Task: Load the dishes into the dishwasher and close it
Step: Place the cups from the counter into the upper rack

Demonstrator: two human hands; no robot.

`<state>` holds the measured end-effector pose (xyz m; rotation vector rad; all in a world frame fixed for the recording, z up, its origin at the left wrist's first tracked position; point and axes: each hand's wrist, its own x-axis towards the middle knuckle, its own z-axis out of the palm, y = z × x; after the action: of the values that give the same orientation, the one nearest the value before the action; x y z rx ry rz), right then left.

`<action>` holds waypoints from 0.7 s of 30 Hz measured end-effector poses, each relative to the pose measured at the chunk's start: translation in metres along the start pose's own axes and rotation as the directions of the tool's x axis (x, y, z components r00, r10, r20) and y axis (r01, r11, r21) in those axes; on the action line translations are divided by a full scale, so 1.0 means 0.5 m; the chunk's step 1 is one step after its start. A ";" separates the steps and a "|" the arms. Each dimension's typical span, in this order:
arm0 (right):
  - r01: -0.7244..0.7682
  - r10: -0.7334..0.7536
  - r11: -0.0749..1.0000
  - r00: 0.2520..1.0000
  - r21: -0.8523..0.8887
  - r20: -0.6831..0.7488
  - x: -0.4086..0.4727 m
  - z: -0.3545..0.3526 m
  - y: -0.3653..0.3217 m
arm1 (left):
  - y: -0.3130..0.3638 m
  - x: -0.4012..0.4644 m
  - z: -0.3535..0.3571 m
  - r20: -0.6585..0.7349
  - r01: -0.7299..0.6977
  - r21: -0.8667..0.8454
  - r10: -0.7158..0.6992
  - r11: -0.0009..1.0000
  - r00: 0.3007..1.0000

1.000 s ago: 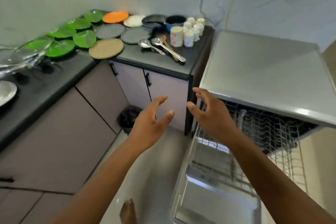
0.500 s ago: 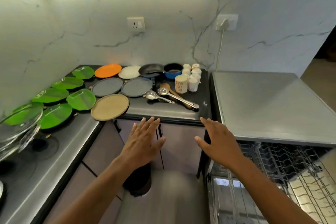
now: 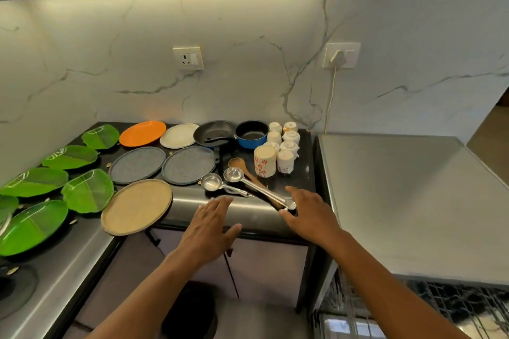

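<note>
Both hands have been carried forward over the black stone countertop. Nothing is held: the left hand is flat, the right hand spread, nearer the long steel ladles, whose handles slant toward its fingertips.

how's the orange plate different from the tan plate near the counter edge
The orange plate is bright orange and sits at the back near the wall; the tan plate is dull beige and lies at the front, its rim overhanging the counter edge. The tan plate looks larger, though it is nearer the camera. Both are round, lie flat and are untouched by either hand.
</note>
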<state>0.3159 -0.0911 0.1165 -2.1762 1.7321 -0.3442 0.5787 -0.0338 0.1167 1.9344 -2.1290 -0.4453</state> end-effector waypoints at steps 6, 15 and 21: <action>0.013 -0.012 1.000 0.999 -0.021 0.048 0.182 -0.032 0.068 | 0.053 0.165 0.010 -0.042 0.044 -0.044 -0.046 0.998 0.998; -0.035 0.040 0.998 0.994 -0.052 0.099 0.374 -0.017 0.134 | 0.083 0.392 0.045 0.021 0.033 -0.028 -0.033 0.999 0.999; -0.090 0.093 0.996 0.987 -0.024 0.132 0.457 0.021 0.143 | 0.076 0.528 0.057 0.023 -0.023 0.035 0.022 0.999 0.999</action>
<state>0.3085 -0.3268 0.0730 -2.0729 1.7604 -0.1569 0.5062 -0.2913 0.0956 1.9316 -2.1851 -0.4302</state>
